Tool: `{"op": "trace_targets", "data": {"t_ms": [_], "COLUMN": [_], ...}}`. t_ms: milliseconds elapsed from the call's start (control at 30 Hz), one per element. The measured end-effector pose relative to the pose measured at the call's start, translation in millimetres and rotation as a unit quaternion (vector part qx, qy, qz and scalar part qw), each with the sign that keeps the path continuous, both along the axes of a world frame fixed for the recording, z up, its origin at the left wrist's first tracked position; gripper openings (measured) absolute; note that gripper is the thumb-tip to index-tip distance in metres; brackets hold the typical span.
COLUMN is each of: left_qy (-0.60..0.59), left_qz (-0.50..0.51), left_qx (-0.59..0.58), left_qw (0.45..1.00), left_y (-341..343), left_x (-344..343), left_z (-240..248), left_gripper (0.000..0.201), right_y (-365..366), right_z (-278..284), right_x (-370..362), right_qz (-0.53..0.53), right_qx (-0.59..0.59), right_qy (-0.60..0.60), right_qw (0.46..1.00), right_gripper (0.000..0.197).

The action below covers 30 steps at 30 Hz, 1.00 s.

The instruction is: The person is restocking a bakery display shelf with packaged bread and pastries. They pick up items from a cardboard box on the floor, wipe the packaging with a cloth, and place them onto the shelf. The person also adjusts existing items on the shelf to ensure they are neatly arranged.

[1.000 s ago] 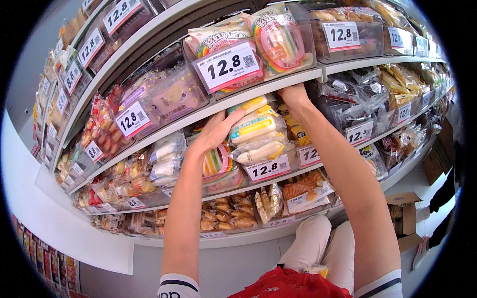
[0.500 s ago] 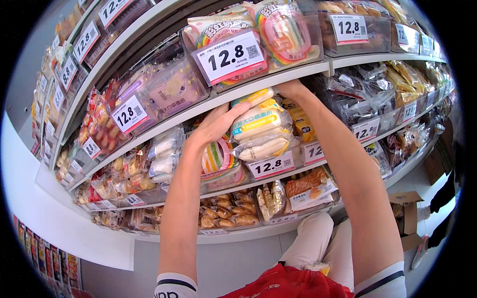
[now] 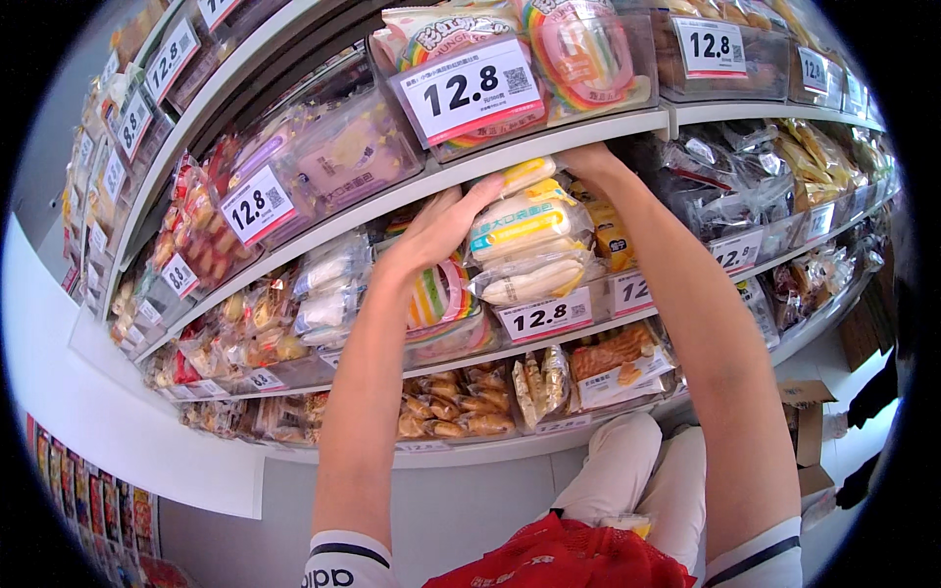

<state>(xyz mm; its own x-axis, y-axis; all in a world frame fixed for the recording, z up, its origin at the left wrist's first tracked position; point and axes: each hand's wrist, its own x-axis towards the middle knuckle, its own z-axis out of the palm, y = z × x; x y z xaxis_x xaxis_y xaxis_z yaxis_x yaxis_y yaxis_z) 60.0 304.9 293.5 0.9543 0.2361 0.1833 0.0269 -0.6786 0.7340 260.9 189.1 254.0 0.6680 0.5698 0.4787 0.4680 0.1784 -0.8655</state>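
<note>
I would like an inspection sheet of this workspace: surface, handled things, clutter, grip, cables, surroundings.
Surface: white curved shelves with clear bins.
Handled things: stack of yellow-and-white wrapped bread packs.
Clutter: rainbow-edged packs left of the stack, yellow packs right of it.
Grip: left hand at the stack's upper left; right hand at its upper right, fingertips hidden.
Cables: nothing seen.
Surroundings: grey floor; open cardboard box at right.

Price tag (image 3: 469, 93), black digits, pink strip, QR code: on clear bin (image 3: 639, 86) above left hand (image 3: 436, 230). Similar tag on lower bin (image 3: 601, 305), below right hand (image 3: 591, 162). Teal print: bread packet (image 3: 524, 230) between hands.
</note>
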Motion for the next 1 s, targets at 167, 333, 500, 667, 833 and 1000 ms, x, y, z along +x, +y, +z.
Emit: {"op": "trace_targets", "data": {"t_ms": [167,333,500,667,833,1000], "left_qy": [-0.002,-0.038,-0.030,0.010,-0.033,-0.097], "left_qz": [0.006,-0.008,0.019,0.017,0.032,0.126], "left_qx": [-0.010,-0.017,0.005,-0.001,0.031,0.097], "left_qw": [1.000,0.999,0.999,1.000,0.998,0.983], "left_y": [-9.5,-6.8,-12.1,-16.7,-0.6,-43.7], "left_x": [-3.4,0.4,-0.6,-8.8,-15.7,-72.2], "left_z": [6.3,0.8,3.6,16.1,3.3,-7.0], "left_gripper": [0.085,0.087,0.086,0.085,0.086,0.074], "right_y": [4.4,5.9,-5.0,-14.6,-38.3,-130.0], "right_z": [-7.0,-11.8,-3.0,5.2,-15.4,-9.9], "right_x": [18.5,19.0,1.6,-14.1,20.2,-58.7], "right_qz": [-0.019,-0.001,0.039,0.103,0.002,-0.018], "right_qx": [0.095,0.131,0.104,0.134,0.097,0.070], "right_qy": [0.075,0.067,0.165,0.203,0.141,0.009], "right_qw": [0.992,0.989,0.980,0.964,0.985,0.997], "right_gripper": [0.052,0.044,0.032,0.032,0.034,0.031]}}
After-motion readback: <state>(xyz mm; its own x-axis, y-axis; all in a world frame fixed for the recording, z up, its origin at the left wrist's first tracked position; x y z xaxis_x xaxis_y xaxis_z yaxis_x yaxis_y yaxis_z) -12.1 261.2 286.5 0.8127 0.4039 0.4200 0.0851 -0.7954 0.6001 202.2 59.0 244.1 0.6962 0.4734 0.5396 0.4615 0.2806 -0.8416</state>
